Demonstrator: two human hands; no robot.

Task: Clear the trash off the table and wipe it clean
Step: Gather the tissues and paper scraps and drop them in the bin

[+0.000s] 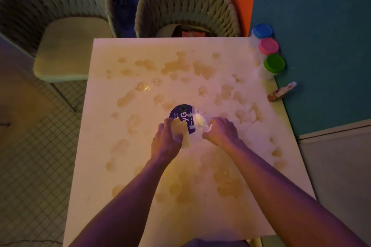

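Item 1. Your left hand [166, 138]: fingers curled round pale yellowish paper scraps [181, 133], thumb pinning them; the scraps fan out just past your fingertips.

Item 2. Your right hand [220, 131]: fingers curled and pinching a thin, shiny scrap [201, 121], possibly clear wrapper or film; glare makes it hard to say which. It sticks out from your thumb side, toward your left hand.

Item 3. Round dark-blue sticker [181, 115] with white lettering, lying flat on the table [200, 46], just beyond and between both sets of fingertips, partly covered by the scraps you hold.

Item 4. Yellowish spill patches [174, 66], spread over most of the tabletop, beyond your fingers, to both sides of them and back under your forearms.

Item 5. Three tubs with blue lid [262, 30], pink lid [268, 45] and green lid [274, 63], well off to the right of your right fingers at the table's far edge. A small brown object [278, 95] lies nearer, at the right edge.

Item 6. Two woven chairs [60, 26], beyond the far edge.

Status: trash collection looks well under way, with the last loose scraps seemingly in your hands. Still to do: dispose of them, deal with the small brown object, then wipe. No cloth is in view, and no patch looks wiped yet.
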